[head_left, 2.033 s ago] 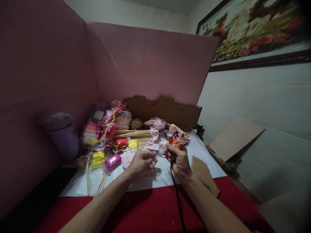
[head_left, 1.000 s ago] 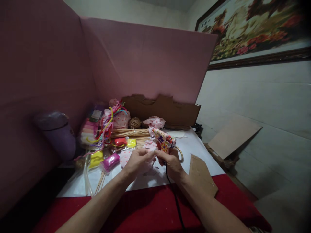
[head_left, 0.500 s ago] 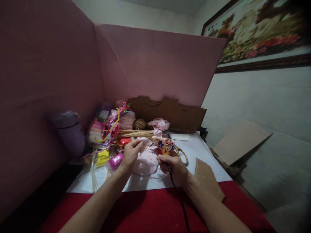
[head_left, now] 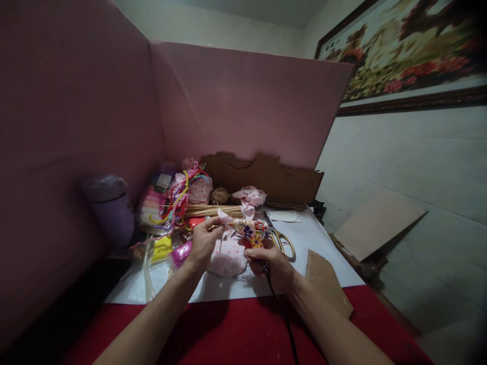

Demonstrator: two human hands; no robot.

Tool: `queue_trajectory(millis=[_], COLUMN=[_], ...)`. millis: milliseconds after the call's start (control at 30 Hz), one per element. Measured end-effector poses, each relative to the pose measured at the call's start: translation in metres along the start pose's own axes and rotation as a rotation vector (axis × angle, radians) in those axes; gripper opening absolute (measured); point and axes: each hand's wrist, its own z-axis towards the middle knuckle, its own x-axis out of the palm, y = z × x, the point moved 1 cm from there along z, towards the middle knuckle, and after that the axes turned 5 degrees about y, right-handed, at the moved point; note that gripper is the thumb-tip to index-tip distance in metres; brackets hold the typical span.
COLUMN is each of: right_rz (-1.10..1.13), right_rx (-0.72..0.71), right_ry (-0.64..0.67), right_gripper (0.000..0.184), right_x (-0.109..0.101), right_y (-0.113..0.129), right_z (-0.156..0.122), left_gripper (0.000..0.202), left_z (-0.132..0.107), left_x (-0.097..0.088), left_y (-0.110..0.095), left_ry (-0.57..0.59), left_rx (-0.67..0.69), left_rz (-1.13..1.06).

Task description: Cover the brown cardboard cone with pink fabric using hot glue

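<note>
My right hand [head_left: 268, 258] is wrapped round the handle of a flower-patterned hot glue gun [head_left: 253, 230], whose black cord runs down over the table's front. The gun's nozzle points left, at a small pale pink piece of fabric [head_left: 223, 218]. My left hand [head_left: 205, 238] pinches that piece between thumb and fingertips; whether the nozzle touches it I cannot tell. Below both hands lies a rounded pink fabric piece with red dots [head_left: 228, 259]. Gold-handled scissors [head_left: 283, 245] rest just beyond the glue gun.
Pipe cleaners [head_left: 178, 197], wooden sticks [head_left: 213, 210], a twine ball [head_left: 219, 195] and crumpled dotted fabric [head_left: 250, 196] crowd the back left. A purple tumbler [head_left: 114, 213] stands left. Cardboard [head_left: 327, 284] lies at right; torn cardboard [head_left: 262, 177] leans behind, before pink panels [head_left: 243, 101].
The glue gun has turned and shifted slightly left and down, bringing its nozzle to the pink fabric piece. That piece now stands more upright in my left hand.
</note>
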Motion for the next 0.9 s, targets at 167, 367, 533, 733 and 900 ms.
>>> queue_trajectory(millis=[167,367,533,733,900], right_rz=[0.032,0.057,-0.016,-0.041,-0.031], right_rx=[0.077,0.106,0.038,0.044,0.054], right_ry=[-0.03,-0.037,-0.04,-0.034,-0.047], right_gripper=[0.021,0.017,0.022,0.023,0.023], right_x=[0.0017,0.0003,0.001,0.0001,-0.0009], right_y=[0.0018,0.0037,-0.0012,-0.005,-0.0031], right_z=[0.0,0.0003,0.0004,0.0003,0.0001], left_gripper=[0.021,0.012,0.03,0.025,0.026], left_z=[-0.0006,-0.0002,0.0005,0.0002,0.0003], left_x=[0.0018,0.0009,-0.0007,-0.0037,-0.0019], left_y=[-0.0031,-0.0028,-0.0022,-0.0017,-0.0053], left_ry=[0.02,0.086,0.032,0.082,0.124], left_rx=[0.035,0.089,-0.015,-0.041,-0.06], left_rz=[0.041,0.098,-0.022,-0.002,0.106])
